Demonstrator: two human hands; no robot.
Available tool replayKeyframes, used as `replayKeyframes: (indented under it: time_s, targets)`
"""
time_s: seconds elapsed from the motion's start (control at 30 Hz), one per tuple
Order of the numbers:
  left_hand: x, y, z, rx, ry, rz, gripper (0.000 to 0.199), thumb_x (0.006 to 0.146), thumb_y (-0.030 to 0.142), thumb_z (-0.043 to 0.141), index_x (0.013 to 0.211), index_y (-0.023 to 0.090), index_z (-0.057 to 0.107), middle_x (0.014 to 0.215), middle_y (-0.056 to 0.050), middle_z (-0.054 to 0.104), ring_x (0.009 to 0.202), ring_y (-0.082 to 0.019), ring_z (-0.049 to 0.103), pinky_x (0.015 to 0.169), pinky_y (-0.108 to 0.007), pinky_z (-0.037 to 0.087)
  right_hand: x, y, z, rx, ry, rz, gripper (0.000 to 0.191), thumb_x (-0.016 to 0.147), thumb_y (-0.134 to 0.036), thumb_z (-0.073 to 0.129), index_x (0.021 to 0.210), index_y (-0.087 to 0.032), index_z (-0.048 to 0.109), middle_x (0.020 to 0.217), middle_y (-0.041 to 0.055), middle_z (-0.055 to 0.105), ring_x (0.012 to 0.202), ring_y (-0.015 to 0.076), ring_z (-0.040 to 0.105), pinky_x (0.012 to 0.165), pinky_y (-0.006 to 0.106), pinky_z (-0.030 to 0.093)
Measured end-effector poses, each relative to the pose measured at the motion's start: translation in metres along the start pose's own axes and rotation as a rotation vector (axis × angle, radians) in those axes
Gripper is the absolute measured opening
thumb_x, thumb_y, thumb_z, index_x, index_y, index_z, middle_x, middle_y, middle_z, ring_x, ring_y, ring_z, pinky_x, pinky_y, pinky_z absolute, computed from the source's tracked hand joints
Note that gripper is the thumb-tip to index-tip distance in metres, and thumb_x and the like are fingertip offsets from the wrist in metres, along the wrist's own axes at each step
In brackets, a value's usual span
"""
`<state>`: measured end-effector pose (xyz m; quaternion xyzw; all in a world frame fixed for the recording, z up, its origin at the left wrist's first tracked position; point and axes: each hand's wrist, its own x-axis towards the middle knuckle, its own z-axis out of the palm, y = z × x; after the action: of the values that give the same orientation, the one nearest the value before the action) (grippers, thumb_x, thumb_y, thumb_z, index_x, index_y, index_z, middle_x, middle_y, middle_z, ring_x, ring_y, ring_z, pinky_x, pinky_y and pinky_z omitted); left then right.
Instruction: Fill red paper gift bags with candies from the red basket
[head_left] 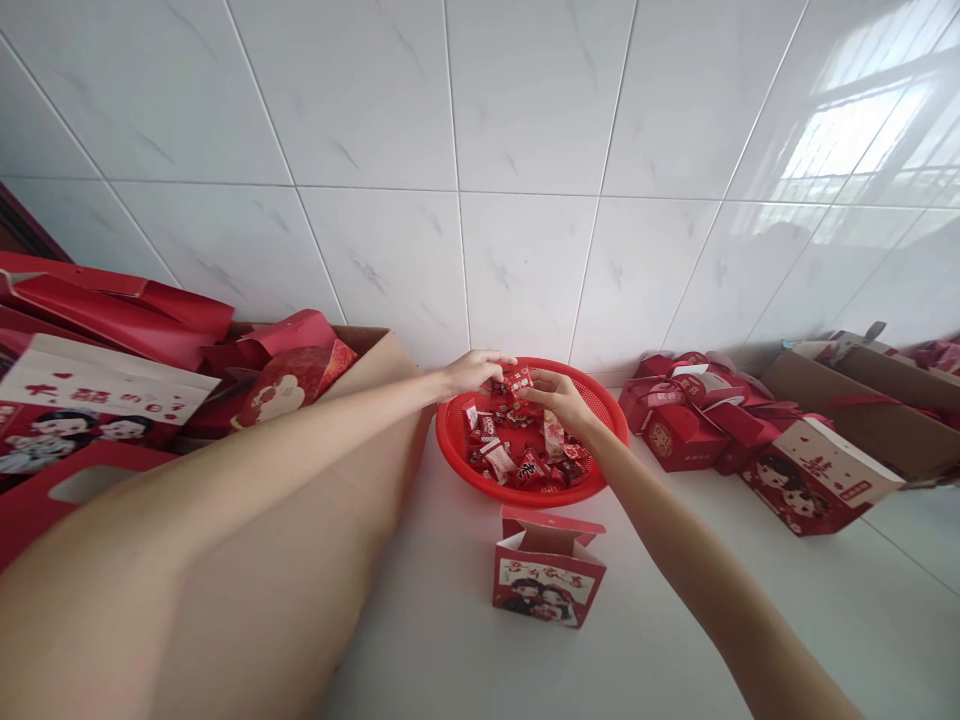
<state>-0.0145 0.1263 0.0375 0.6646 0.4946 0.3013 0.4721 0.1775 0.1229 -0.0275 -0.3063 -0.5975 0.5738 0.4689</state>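
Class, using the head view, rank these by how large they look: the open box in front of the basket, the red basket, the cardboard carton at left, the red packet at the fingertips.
1. Cardboard carton, though nearness may enlarge it
2. Red basket
3. Open box
4. Red packet

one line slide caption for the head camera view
Left hand and right hand at a red packet over a red basket of wrapped pieces, open box in front.

Left white-topped box (97, 405) reads “大囍的日子”; right white-topped box (819, 478), “囍”.
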Motion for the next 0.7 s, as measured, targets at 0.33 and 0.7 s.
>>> replayKeyframes:
  time_s: [0.33, 0.7]
  targets:
    - [0.007, -0.013, -0.005, 0.111, 0.087, 0.063, 0.036, 0.064, 0.028, 0.077, 0.097, 0.016, 0.068, 0.105, -0.008, 0.074, 0.101, -0.024, 0.066, 0.090, -0.035, 0.052, 0.025, 0.005, -0.016, -0.463, 0.234, 0.015, 0.027, 0.087, -0.043, 0.058, 0.098, -0.019, 0.066, 0.099, 0.0082, 0.071, 0.091, 0.0211, 0.066, 0.076, 0.032, 0.053]
    - [0.009, -0.015, -0.006, 0.276, 0.117, 0.077, 0.026, 0.065, 0.022, 0.071, 0.090, 0.019, 0.070, 0.107, -0.006, 0.074, 0.109, -0.025, 0.065, 0.090, -0.031, 0.052, 0.051, 0.035, -0.029, -0.825, -0.052, 0.247, 0.033, 0.048, -0.005, 0.080, 0.077, -0.019, 0.070, 0.080, 0.0059, 0.071, 0.090, 0.0296, 0.066, 0.071, 0.032, 0.049]
